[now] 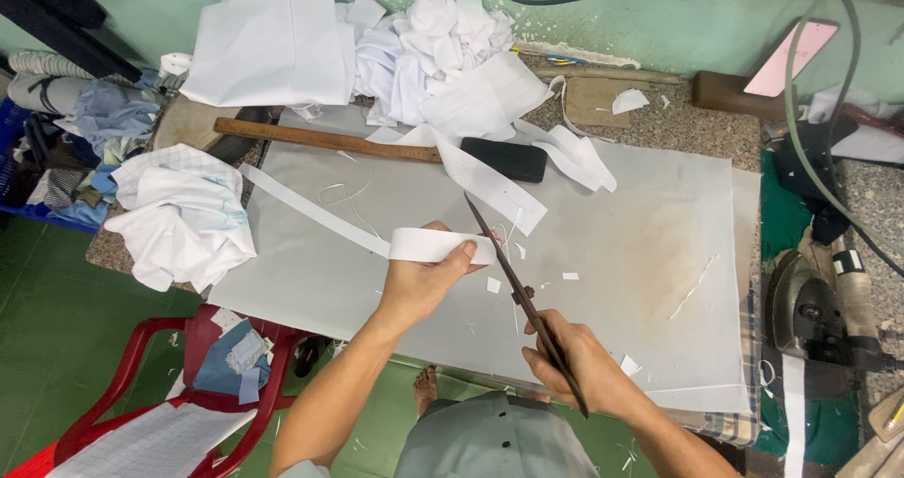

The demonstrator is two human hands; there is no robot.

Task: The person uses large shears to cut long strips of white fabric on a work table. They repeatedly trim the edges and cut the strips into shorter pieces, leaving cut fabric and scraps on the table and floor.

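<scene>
A big pale grey cloth sheet [621, 252] covers the work table. At its far edge sits a heap of white cloth pieces [414, 54], with a long brown wooden ruler [325, 140] and a flat black phone [504, 159] close by. The left hand [424, 280] pinches a long thin white cloth strip [438, 245] above the middle of the sheet. The strip looks light, soft and floppy, so hold it close to the cut. The right hand [584, 360] is closed around the handles of long dark metal scissors [518, 290], whose tips touch the strip.
</scene>
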